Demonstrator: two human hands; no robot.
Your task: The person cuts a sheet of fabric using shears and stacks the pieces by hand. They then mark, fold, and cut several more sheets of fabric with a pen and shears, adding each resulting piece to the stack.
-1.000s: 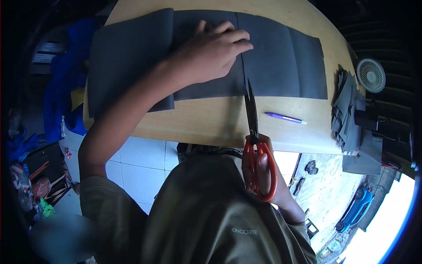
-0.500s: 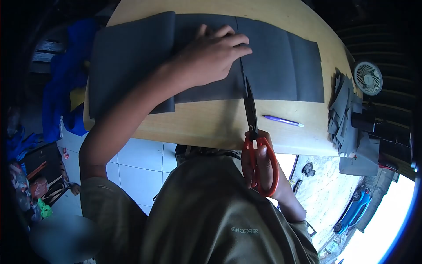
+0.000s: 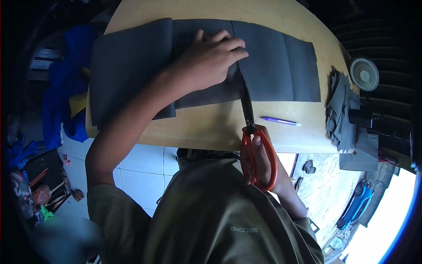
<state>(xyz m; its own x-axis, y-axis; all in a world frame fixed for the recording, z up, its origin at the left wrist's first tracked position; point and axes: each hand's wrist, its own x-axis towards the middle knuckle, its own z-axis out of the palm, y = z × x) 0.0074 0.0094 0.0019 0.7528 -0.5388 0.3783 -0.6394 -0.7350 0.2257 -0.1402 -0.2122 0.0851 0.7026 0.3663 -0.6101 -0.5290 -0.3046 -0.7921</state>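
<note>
Head view: dark sheet (image 3: 272,66) is laid across the table (image 3: 189,130), upper left to upper right of the frame. Left part is doubled or overlapped; which, can't be told. Sheet is pressed by the left hand (image 3: 213,61), top centre, fingers bent and spread, nothing seen gripped; palm side and thumb contact are hidden. Scissors (image 3: 248,110) are held in the right hand (image 3: 260,158), centre, fingers closed around the red handles, partly hidden by them. Blades point up-frame, look nearly closed, and lie along a dark line in the sheet, just below the left fingers. Cut or seam can't be told; whether a blade is under the sheet, neither. Purple pen (image 3: 281,121) lies on the table, right of the blades. Dark pieces (image 3: 340,112) are heaped at the right table edge; count unreadable. Fan (image 3: 364,74) is seen beyond. Frame corners are lost to dark.
</note>
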